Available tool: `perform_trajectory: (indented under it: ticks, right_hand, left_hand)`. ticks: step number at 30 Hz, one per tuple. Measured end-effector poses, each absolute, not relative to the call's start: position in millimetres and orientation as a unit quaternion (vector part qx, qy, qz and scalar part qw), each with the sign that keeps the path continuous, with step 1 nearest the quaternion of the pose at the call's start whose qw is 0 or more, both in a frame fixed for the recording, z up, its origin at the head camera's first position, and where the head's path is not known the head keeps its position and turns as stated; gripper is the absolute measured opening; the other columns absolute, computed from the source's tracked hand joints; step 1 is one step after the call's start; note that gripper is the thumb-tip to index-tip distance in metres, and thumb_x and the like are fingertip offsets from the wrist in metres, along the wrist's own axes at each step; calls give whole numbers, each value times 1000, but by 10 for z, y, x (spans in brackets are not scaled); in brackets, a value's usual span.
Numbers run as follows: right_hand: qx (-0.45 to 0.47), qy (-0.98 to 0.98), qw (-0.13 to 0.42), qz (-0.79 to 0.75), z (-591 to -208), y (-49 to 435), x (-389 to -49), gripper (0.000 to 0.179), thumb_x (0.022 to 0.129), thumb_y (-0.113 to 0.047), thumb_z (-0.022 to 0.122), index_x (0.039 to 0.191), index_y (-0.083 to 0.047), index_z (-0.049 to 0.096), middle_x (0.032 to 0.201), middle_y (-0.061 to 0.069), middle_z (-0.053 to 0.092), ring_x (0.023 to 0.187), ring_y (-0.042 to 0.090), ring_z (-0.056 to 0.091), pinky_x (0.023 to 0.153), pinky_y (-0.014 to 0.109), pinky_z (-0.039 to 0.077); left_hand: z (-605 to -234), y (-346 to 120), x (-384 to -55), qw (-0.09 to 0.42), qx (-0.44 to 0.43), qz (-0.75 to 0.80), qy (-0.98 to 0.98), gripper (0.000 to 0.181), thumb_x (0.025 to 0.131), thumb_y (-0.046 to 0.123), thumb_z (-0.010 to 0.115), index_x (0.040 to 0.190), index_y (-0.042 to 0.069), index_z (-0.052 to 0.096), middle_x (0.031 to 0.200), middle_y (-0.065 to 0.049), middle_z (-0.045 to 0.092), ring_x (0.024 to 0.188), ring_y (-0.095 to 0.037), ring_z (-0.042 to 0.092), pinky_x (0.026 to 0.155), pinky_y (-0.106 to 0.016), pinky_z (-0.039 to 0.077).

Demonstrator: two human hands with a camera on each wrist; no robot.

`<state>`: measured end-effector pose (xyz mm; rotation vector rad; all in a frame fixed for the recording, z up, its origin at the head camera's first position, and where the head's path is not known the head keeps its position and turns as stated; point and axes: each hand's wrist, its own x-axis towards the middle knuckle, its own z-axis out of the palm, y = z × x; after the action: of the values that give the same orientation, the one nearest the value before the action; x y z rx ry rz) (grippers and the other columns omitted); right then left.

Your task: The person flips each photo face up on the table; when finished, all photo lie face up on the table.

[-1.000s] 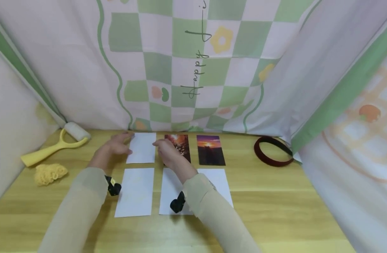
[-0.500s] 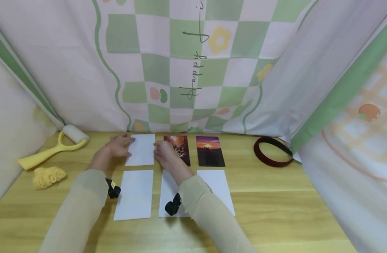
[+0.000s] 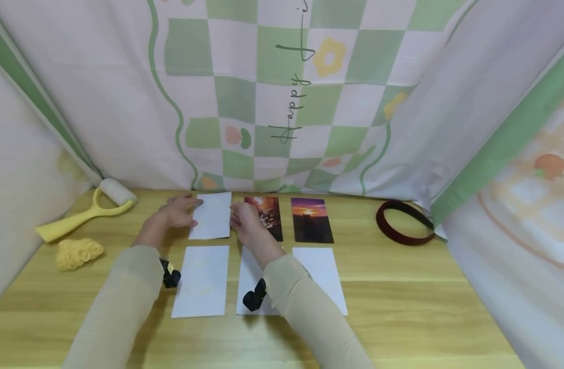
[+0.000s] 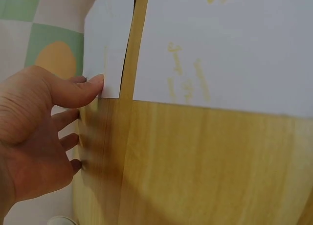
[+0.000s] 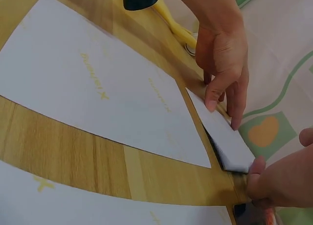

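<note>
A white card, apparently a photo print turned face down (image 3: pixel 210 216), lies at the back left of the table. Its near edge is slightly raised over a dark underside in the right wrist view. My left hand (image 3: pixel 174 211) holds its left end, thumb and forefinger spread along that side. My right hand (image 3: pixel 248 221) pinches the right edge between thumb and curled fingers. Beside it lie two face-up photo prints, an orange-lit one (image 3: pixel 273 218) partly behind my right hand and a purple sunset (image 3: pixel 311 221). Three white cards form the near row, the left one (image 3: pixel 201 282) fully visible.
A yellow-handled roller (image 3: pixel 74 223) and a yellow fuzzy clump (image 3: pixel 79 253) lie at the left. A dark red headband (image 3: pixel 385 228) is at the right. Patterned curtain cloth (image 3: pixel 282 102) hangs along the table's back edge and both sides.
Both hands stay at the white card's sides. My right fingers have curled in closer on its right edge, and its near edge now shows a dark strip beneath. The view has shifted slightly.
</note>
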<state>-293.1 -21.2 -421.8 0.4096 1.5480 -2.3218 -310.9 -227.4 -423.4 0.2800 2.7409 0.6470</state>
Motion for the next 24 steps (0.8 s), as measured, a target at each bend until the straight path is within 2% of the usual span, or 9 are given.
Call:
perform_trajectory:
  ticks: [1, 3, 5, 8, 11, 17, 22, 24]
  right_hand:
    - [142, 542, 163, -812, -4218, -219, -2934, 20, 94, 0, 48, 76, -9, 48, 71, -2, 40, 70, 12, 41, 68, 21, 39]
    - [141, 546, 169, -808, -4219, -239, -2932, 16, 93, -1, 48, 80, -8, 53, 75, 0, 48, 67, 10, 46, 61, 18, 37]
    - [133, 565, 164, -798, -4222, -264, -2925, 20, 92, 0, 49, 75, -10, 52, 63, -4, 46, 58, 8, 42, 54, 17, 32]
    - [129, 601, 143, -776, -4217, -284, -2904, 27, 88, 1, 51, 67, -15, 47, 57, -7, 40, 56, 7, 37, 55, 18, 32]
    - [130, 621, 127, -763, -4193, -280, -2901, 30, 86, 1, 54, 66, -17, 42, 56, -9, 34, 57, 7, 34, 58, 20, 34]
    - [145, 570, 151, -794, -4180, -226, -2941, 20, 91, 1, 48, 76, -12, 44, 74, -2, 34, 65, 11, 40, 60, 19, 39]
    - [154, 558, 172, -797, -4208, -168, -2963, 8, 95, -3, 47, 91, -5, 53, 88, 4, 48, 71, 12, 48, 62, 17, 40]
    - [152, 559, 177, -796, -4211, -158, -2962, 7, 95, -4, 47, 91, -5, 53, 92, 5, 50, 72, 13, 50, 62, 16, 39]
  left_hand:
    - [-4229, -2271, -3106, 155, 98, 224, 957, 71, 93, 16, 70, 157, 6, 42, 169, -33, 15, 151, -66, 14, 116, -84, 20]
    - [-4223, -2264, -3099, 156, 95, 226, 957, 70, 93, 15, 70, 157, 6, 42, 169, -33, 15, 151, -65, 13, 116, -84, 19]
    - [-4218, -2259, -3093, 155, 92, 226, 957, 70, 93, 16, 70, 157, 6, 43, 169, -33, 15, 152, -65, 13, 117, -84, 19]
    - [-4218, -2256, -3089, 158, 88, 229, 956, 70, 93, 15, 69, 157, 6, 42, 170, -32, 13, 152, -64, 11, 117, -84, 17]
    - [-4218, -2257, -3098, 161, 85, 231, 956, 69, 95, 15, 68, 158, 7, 41, 171, -31, 12, 153, -63, 9, 118, -84, 15]
    - [-4216, -2258, -3115, 159, 85, 233, 956, 71, 94, 15, 68, 158, 7, 41, 171, -30, 11, 154, -63, 8, 118, -84, 14]
    - [-4236, -2262, -3111, 160, 86, 233, 955, 73, 91, 15, 71, 158, 7, 42, 170, -31, 12, 153, -63, 10, 117, -84, 15]
    - [-4237, -2256, -3100, 160, 85, 235, 955, 73, 91, 14, 71, 157, 7, 42, 170, -31, 13, 153, -64, 10, 117, -84, 15]
